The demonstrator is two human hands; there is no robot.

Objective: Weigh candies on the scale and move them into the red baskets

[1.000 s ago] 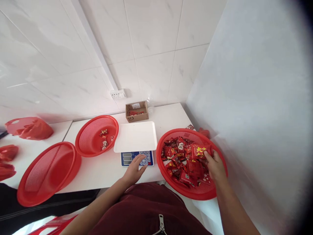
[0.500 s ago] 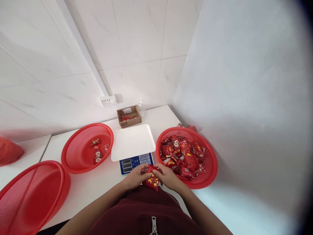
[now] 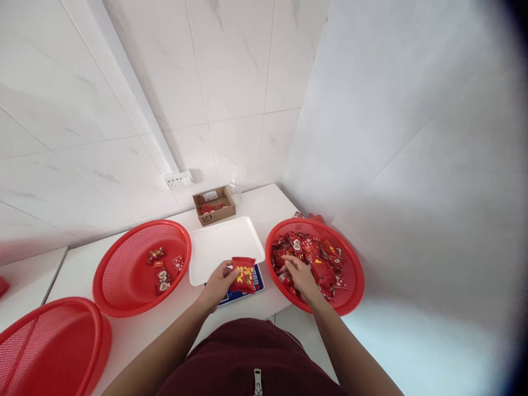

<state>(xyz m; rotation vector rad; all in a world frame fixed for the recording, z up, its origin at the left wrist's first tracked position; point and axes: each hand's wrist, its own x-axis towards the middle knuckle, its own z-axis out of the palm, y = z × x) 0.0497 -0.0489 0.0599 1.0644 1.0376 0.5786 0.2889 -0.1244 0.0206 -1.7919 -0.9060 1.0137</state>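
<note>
My left hand (image 3: 218, 284) is closed on the edge of a red packet (image 3: 244, 275) with yellow print, pinched between thumb and fingers. The packet is above the blue keypad of a digital scale (image 3: 259, 278), partly covering it. The scale's white tray (image 3: 218, 242) lies just beyond and carries nothing. My right hand (image 3: 300, 275) reaches over the left side of a red mesh basket (image 3: 358, 275) full of small red wrapped packets (image 3: 317, 250). Its fingers are partly bent and look apart, near the packets, with nothing visibly held.
Left of the scale, a red basket (image 3: 101, 275) contains several small packets (image 3: 163, 280). Another red basket (image 3: 99, 352) stands nearer at the left edge. A small cardboard box (image 3: 216, 214) with red items sits against the tiled wall, below a socket strip (image 3: 178, 179).
Both hands were together on the red packet near my body. My left hand now holds it alone, raised forward over the scale, and my right hand has moved right to the full basket.
</note>
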